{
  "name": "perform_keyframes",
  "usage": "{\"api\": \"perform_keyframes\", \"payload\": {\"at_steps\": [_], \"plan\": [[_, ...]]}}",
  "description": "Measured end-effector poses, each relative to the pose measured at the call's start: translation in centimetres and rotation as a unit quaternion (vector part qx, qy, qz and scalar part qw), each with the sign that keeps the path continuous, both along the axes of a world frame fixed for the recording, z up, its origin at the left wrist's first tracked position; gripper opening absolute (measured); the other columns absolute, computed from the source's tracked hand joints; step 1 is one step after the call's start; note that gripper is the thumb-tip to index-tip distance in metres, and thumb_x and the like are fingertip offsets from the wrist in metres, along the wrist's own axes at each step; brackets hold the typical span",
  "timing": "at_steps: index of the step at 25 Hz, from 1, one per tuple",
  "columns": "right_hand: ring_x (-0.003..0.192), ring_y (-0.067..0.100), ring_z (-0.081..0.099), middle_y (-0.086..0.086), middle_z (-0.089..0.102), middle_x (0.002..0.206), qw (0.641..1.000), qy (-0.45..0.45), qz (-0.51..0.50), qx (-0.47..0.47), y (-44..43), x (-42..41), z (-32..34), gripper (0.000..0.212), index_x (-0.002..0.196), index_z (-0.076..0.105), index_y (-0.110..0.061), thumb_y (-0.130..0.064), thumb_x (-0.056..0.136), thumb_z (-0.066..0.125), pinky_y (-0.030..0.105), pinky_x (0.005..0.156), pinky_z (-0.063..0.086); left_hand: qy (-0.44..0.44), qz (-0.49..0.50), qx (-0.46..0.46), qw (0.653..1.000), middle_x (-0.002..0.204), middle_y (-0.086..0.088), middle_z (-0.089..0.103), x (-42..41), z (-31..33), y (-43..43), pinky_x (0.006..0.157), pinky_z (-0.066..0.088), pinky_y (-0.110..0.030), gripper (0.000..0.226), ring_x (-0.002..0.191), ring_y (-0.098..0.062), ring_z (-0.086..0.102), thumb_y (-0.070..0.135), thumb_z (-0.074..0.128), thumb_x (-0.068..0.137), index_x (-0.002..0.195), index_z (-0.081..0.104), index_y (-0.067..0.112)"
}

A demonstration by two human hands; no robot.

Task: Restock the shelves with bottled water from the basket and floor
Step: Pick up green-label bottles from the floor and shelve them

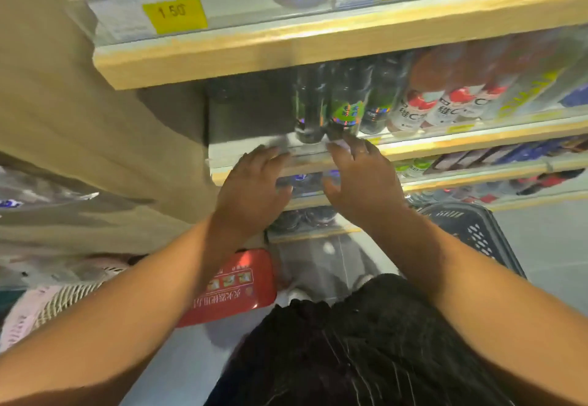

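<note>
Both my hands reach toward the front rail of the middle shelf [413, 146]. My left hand [251, 189] has its fingers spread, their tips at the shelf's clear front strip, and holds nothing. My right hand [362, 179] also has straight fingers, whose tips touch the base of a dark bottle with a green label [345, 109]. Another dark bottle [308, 109] stands just left of it. Left of these bottles the shelf has an empty dark gap [251, 109]. The dark plastic basket [471, 230] sits on the floor at the right, partly behind my right forearm.
White and red labelled bottles [420, 106] fill the shelf to the right. The upper shelf [286, 46] carries yellow price tags. Lower shelves hold more bottles [299, 218]. A red box [235, 284] lies on the floor. A beige wall [79, 103] stands at the left.
</note>
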State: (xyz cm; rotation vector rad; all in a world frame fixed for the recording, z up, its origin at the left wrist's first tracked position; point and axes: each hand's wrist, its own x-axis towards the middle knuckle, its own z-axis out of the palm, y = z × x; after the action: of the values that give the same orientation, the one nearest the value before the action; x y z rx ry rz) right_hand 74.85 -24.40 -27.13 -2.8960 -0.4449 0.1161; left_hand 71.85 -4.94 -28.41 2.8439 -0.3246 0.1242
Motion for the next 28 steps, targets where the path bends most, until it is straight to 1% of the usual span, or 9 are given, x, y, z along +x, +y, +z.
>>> {"api": "perform_keyframes", "payload": {"at_steps": [3, 5, 8, 11, 15, 17, 19, 23, 28], "plan": [[0.126, 0.041, 0.050, 0.019, 0.052, 0.140, 0.998, -0.046, -0.046, 0.006, -5.8, -3.3, 1.0, 0.059, 0.134, 0.054, -0.013, -0.040, 0.082, 0.062, 0.052, 0.097, 0.048, -0.003, -0.050, 0.012, 0.999, 0.123, -0.019, 0.065, -1.1, 1.6, -4.3, 0.100, 0.046, -0.049, 0.059, 0.116, -0.040, 0.060, 0.038, 0.047, 0.076, 0.123, 0.061, 0.004], [0.129, 0.037, 0.048, 0.016, 0.050, 0.143, 0.995, -0.025, -0.090, -0.025, -9.7, -5.4, 1.7, 0.061, 0.136, 0.052, -0.016, -0.045, 0.084, 0.061, 0.047, 0.101, 0.044, -0.015, -0.095, 0.024, 0.995, 0.121, -0.015, 0.066, -1.8, 2.5, -7.8, 0.098, 0.047, -0.052, 0.059, 0.116, -0.035, 0.059, 0.038, 0.048, 0.076, 0.126, 0.055, 0.009], [0.139, 0.034, 0.038, 0.015, 0.041, 0.150, 0.990, 0.021, -0.135, -0.032, -14.7, -7.9, 2.9, 0.067, 0.145, 0.043, -0.018, -0.052, 0.089, 0.056, 0.044, 0.110, 0.035, -0.039, -0.168, 0.016, 0.985, 0.121, -0.013, 0.065, -2.0, 3.4, -12.4, 0.101, 0.046, -0.045, 0.055, 0.116, -0.025, 0.049, 0.039, 0.052, 0.079, 0.128, 0.049, 0.012], [0.146, 0.030, 0.024, 0.010, 0.029, 0.158, 0.981, 0.047, -0.186, -0.028, -20.1, -11.4, 3.3, 0.070, 0.150, 0.031, -0.024, -0.060, 0.091, 0.044, 0.045, 0.117, 0.027, -0.016, -0.207, -0.001, 0.978, 0.112, -0.012, 0.066, -2.4, 5.0, -18.7, 0.089, 0.051, -0.043, 0.051, 0.102, -0.029, 0.061, 0.032, 0.070, 0.079, 0.122, 0.059, 0.007], [0.146, 0.031, 0.025, 0.008, 0.032, 0.157, 0.951, 0.059, -0.303, 0.000, -26.7, -17.4, 3.8, 0.066, 0.147, 0.034, -0.029, -0.061, 0.089, 0.041, 0.048, 0.117, 0.026, 0.016, -0.319, 0.030, 0.947, 0.108, -0.009, 0.064, -3.5, 6.6, -28.7, 0.083, 0.053, -0.045, 0.054, 0.095, -0.031, 0.062, 0.044, 0.052, 0.081, 0.124, 0.057, 0.011], [0.146, 0.031, 0.025, 0.007, 0.030, 0.158, 0.926, 0.062, -0.371, 0.016, -29.4, -20.2, 4.1, 0.066, 0.147, 0.036, -0.029, -0.061, 0.090, 0.047, 0.048, 0.117, 0.023, 0.020, -0.379, 0.025, 0.925, 0.105, -0.005, 0.063, -4.1, 6.5, -33.4, 0.083, 0.051, -0.042, 0.055, 0.094, -0.030, 0.060, 0.050, 0.044, 0.080, 0.124, 0.054, 0.017], [0.147, 0.029, 0.023, 0.005, 0.027, 0.159, 0.896, 0.060, -0.440, 0.020, -31.8, -23.3, 4.1, 0.066, 0.148, 0.035, -0.028, -0.061, 0.092, 0.045, 0.045, 0.118, 0.020, -0.002, -0.447, 0.004, 0.894, 0.101, -0.004, 0.062, -5.0, 6.2, -38.0, 0.083, 0.047, -0.040, 0.052, 0.091, -0.029, 0.059, 0.050, 0.047, 0.080, 0.120, 0.054, 0.017], [0.149, 0.025, 0.015, 0.001, 0.017, 0.162, 0.827, 0.081, -0.555, 0.022, -34.7, -28.1, 3.9, 0.066, 0.151, 0.023, -0.031, -0.058, 0.095, 0.041, 0.043, 0.119, 0.019, -0.070, -0.583, 0.069, 0.806, 0.122, -0.011, 0.064, -6.0, 4.8, -44.3, 0.101, 0.044, -0.042, 0.065, 0.116, -0.031, 0.059, 0.056, 0.044, 0.085, 0.129, 0.056, 0.010], [0.144, 0.030, 0.027, 0.008, 0.027, 0.158, 0.699, 0.077, -0.710, 0.045, -34.0, -31.5, 3.8, 0.066, 0.151, 0.030, -0.026, -0.053, 0.092, 0.048, 0.041, 0.115, 0.025, -0.041, -0.696, 0.104, 0.709, 0.131, -0.012, 0.062, -6.9, 4.1, -50.3, 0.103, 0.046, -0.053, 0.067, 0.125, -0.034, 0.057, 0.056, 0.038, 0.084, 0.132, 0.056, 0.013]]}}
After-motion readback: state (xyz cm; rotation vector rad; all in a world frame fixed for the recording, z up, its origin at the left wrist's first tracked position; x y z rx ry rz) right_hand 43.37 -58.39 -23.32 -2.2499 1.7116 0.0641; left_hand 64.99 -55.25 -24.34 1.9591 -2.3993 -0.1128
